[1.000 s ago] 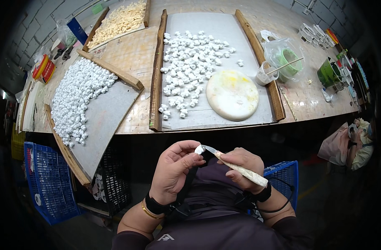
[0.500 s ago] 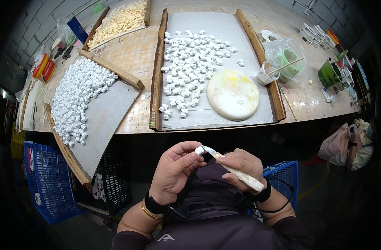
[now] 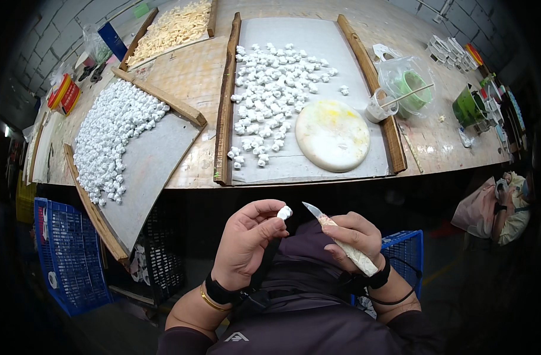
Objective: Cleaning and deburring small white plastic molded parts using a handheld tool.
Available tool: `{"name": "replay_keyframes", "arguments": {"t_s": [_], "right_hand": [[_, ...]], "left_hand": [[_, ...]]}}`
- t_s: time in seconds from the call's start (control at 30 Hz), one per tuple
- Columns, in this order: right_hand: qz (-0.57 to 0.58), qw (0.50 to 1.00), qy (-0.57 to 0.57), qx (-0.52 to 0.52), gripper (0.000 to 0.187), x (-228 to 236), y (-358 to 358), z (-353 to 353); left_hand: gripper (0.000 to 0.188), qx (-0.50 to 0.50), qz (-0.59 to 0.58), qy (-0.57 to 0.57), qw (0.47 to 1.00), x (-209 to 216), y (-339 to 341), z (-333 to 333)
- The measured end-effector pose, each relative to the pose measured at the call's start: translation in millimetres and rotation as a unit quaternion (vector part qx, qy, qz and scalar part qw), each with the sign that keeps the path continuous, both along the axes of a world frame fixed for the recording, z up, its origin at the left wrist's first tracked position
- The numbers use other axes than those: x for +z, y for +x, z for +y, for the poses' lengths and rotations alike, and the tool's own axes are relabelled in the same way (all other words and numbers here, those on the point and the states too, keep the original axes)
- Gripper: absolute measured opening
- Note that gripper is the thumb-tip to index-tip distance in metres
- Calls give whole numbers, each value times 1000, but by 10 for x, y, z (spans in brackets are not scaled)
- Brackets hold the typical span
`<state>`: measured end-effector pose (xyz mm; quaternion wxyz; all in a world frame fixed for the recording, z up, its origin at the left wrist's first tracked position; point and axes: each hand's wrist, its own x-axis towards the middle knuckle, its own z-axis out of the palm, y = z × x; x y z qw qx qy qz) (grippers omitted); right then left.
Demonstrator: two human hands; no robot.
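My left hand [image 3: 245, 239] pinches a small white piece [image 3: 284, 212] between thumb and fingertips, held over my lap below the table edge. My right hand [image 3: 352, 235] grips a small knife [image 3: 339, 236] with a wrapped pale handle; its blade tip points left, a short gap from the white piece. On the table above, a grey board [image 3: 365, 65] with wooden side rails carries several loose white pieces [image 3: 273, 89] and a round white disc [image 3: 332, 135] stained yellow.
A second grey board [image 3: 146, 171] heaped with white pieces tilts off the table's left edge. A tray of tan pieces [image 3: 175, 26] lies at the back. Cups, a bag with a green bowl [image 3: 413, 94] and a stick stand right. Blue crates [image 3: 60, 254] sit on the floor.
The knife blade has drawn slightly away from the white piece, leaving a small gap. Both hands stay in nearly the same place over my lap.
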<state>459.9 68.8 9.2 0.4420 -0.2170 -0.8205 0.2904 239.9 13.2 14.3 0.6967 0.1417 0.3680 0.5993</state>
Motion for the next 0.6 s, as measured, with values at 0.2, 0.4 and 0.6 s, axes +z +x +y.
{"name": "replay_keyframes", "arguments": {"t_s": [0.2, 0.4, 0.6], "right_hand": [[-22, 998, 20, -48, 34, 32, -69, -39], [-96, 992, 81, -14, 38, 235, -317, 98], [-145, 981, 127, 23, 31, 348, -399, 214]], "left_hand": [[30, -3, 42, 18, 999, 0, 37, -15], [27, -35, 66, 17, 997, 65, 53, -27], [23, -45, 92, 1, 995, 94, -15, -37]]}}
